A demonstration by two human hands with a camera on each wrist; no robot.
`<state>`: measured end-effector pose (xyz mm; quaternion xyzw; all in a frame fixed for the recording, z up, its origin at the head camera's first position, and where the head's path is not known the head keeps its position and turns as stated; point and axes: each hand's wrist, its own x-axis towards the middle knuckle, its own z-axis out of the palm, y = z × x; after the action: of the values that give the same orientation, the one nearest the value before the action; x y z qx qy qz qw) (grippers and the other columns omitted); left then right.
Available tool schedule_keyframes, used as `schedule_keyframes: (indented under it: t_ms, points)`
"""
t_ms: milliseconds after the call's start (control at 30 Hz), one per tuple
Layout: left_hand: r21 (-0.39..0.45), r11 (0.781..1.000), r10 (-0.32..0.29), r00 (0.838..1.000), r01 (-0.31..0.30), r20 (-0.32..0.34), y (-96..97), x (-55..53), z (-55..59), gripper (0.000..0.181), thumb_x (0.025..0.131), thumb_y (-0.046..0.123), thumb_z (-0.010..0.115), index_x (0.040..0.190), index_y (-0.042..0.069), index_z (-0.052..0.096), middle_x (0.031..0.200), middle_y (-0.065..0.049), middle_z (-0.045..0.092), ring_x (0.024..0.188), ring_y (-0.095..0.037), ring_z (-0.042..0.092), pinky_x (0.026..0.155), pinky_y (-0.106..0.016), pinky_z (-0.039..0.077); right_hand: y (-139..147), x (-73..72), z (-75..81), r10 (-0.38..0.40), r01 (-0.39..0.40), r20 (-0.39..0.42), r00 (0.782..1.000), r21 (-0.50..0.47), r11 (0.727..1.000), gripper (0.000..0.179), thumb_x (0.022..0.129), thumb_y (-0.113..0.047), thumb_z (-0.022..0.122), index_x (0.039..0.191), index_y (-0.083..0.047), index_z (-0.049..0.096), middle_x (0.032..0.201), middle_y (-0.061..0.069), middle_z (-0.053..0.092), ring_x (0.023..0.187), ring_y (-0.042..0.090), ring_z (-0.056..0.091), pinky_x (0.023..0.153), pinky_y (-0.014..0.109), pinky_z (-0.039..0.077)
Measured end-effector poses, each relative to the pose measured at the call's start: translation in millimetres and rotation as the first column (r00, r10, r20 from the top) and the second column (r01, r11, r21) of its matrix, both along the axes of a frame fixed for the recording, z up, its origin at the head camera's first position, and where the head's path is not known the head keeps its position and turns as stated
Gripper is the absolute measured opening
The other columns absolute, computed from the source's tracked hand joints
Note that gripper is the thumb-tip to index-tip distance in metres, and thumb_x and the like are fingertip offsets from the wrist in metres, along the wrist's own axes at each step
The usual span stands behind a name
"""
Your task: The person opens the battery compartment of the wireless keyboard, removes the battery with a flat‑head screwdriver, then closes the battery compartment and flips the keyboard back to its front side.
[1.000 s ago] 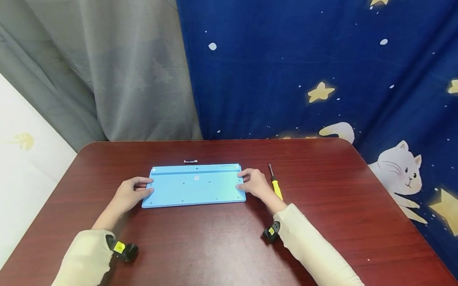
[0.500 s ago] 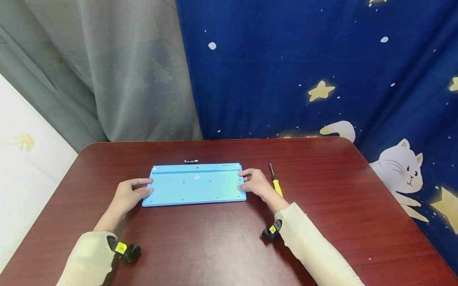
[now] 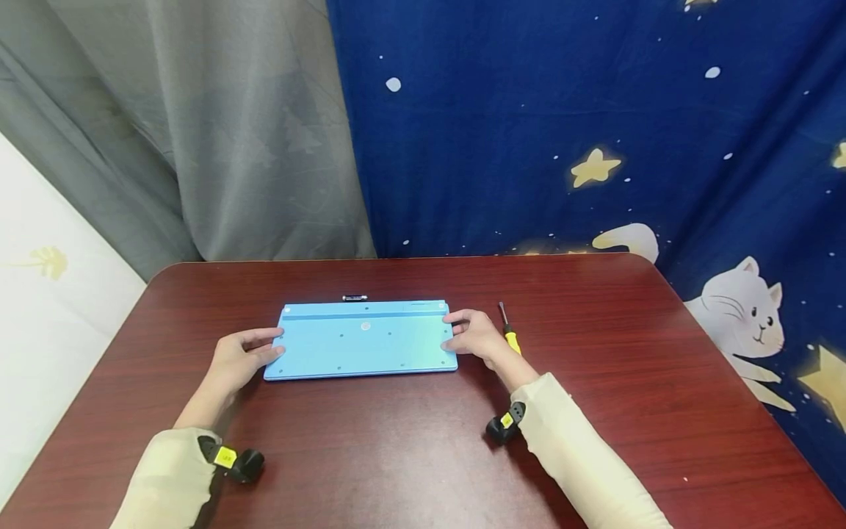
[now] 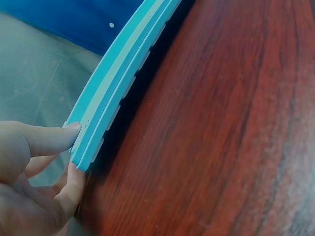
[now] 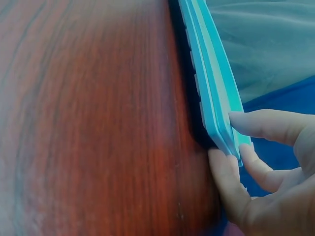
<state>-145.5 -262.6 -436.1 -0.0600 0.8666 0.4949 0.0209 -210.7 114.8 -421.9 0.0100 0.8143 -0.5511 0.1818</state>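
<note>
A light blue keyboard (image 3: 370,345) lies back side up near the middle of the table, its small screw holes showing in the head view. In the wrist views its keys face down towards the wood. My left hand (image 3: 238,358) grips the left end, thumb on the back and fingers at the edge and underneath. At the right end, my right hand (image 3: 477,338) pinches the keyboard the same way. Just beyond the far edge lies a small dark battery (image 3: 355,298). A screwdriver (image 3: 510,338) with a yellow handle lies right of my right hand, partly hidden by it.
The reddish-brown wooden table (image 3: 370,455) ends at a far edge in front of a grey curtain (image 3: 264,147) and a blue curtain (image 3: 476,147) with stars. Black cameras sit on both wrists over cream sleeves.
The keyboard has shifted very slightly away from me, closer to the battery, with both hands keeping their grip. The head view has moved a little.
</note>
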Motion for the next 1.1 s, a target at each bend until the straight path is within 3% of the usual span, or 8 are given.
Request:
schedule_keyframes:
  t_ms: [233,433,533,667,767,933,1100]
  points:
    - [0.087,0.996,0.012,1.000,-0.011,-0.012,-3.4,0.2,-1.4,0.056,0.084,0.030,0.068,0.128,0.000,0.051,0.121,-0.019,0.052,0.090,0.003,0.052,0.073,-0.013,0.044,0.9,-2.3,-0.4,-0.042,0.044,0.039,0.998,-0.063,0.997,0.048,0.070,0.009,0.071,0.115,-0.002,0.059,0.098,0.015,0.054,0.080,0.022,0.056,0.071,0.035,0.052]
    - [0.181,0.983,0.007,1.000,-0.007,0.002,-5.8,0.2,-1.8,0.061,0.083,0.030,0.069,0.131,-0.001,0.048,0.120,-0.008,0.053,0.098,0.002,0.049,0.076,-0.012,0.043,0.7,-3.5,-1.0,-0.052,0.055,0.042,0.998,-0.086,0.995,0.048,0.071,0.010,0.070,0.116,-0.002,0.059,0.098,0.016,0.055,0.079,0.022,0.058,0.072,0.036,0.052]
    - [0.314,0.949,-0.004,1.000,-0.004,0.024,-6.1,0.9,-2.2,0.061,0.083,0.026,0.069,0.133,0.000,0.045,0.117,0.001,0.054,0.101,0.001,0.048,0.077,-0.012,0.043,2.3,-3.8,-1.4,-0.047,0.053,0.058,0.997,-0.110,0.992,0.049,0.071,0.010,0.069,0.117,-0.002,0.059,0.101,0.017,0.054,0.079,0.022,0.058,0.073,0.036,0.051]
    - [0.503,0.864,-0.004,0.999,-0.014,0.035,-5.5,2.2,-4.2,0.057,0.083,0.018,0.069,0.133,0.001,0.046,0.110,0.008,0.057,0.097,0.000,0.051,0.077,-0.013,0.044,4.6,-5.0,-1.6,-0.027,0.038,0.075,0.997,-0.158,0.987,0.050,0.072,0.011,0.068,0.119,-0.001,0.058,0.105,0.018,0.053,0.079,0.020,0.059,0.075,0.036,0.051]
    - [0.569,0.822,0.008,1.000,-0.018,0.021,-4.6,4.2,-4.8,0.050,0.084,0.013,0.068,0.130,0.004,0.050,0.106,0.008,0.059,0.086,-0.002,0.054,0.071,-0.013,0.046,5.7,-6.0,-1.4,-0.010,0.024,0.074,0.997,-0.186,0.982,0.050,0.072,0.011,0.068,0.120,0.001,0.056,0.106,0.018,0.051,0.078,0.018,0.059,0.075,0.036,0.051]
    - [0.612,0.791,0.021,1.000,-0.017,-0.001,-3.8,6.7,-1.6,0.044,0.085,0.012,0.066,0.127,0.009,0.055,0.105,0.006,0.059,0.064,-0.002,0.049,0.051,-0.014,0.040,6.6,-6.0,1.4,-0.012,0.028,0.076,0.997,-0.216,0.976,0.051,0.072,0.012,0.067,0.120,0.002,0.056,0.103,0.016,0.051,0.075,0.016,0.059,0.074,0.035,0.051]
    - [0.651,0.759,-0.002,1.000,0.021,-0.031,-2.9,7.9,3.7,0.045,0.086,0.010,0.064,0.130,0.010,0.052,0.108,0.005,0.058,0.056,-0.002,0.043,0.045,-0.016,0.036,7.4,-4.0,7.0,-0.004,0.018,0.063,0.998,-0.231,0.973,0.050,0.073,0.012,0.066,0.121,0.003,0.055,0.102,0.017,0.052,0.075,0.015,0.060,0.074,0.036,0.051]
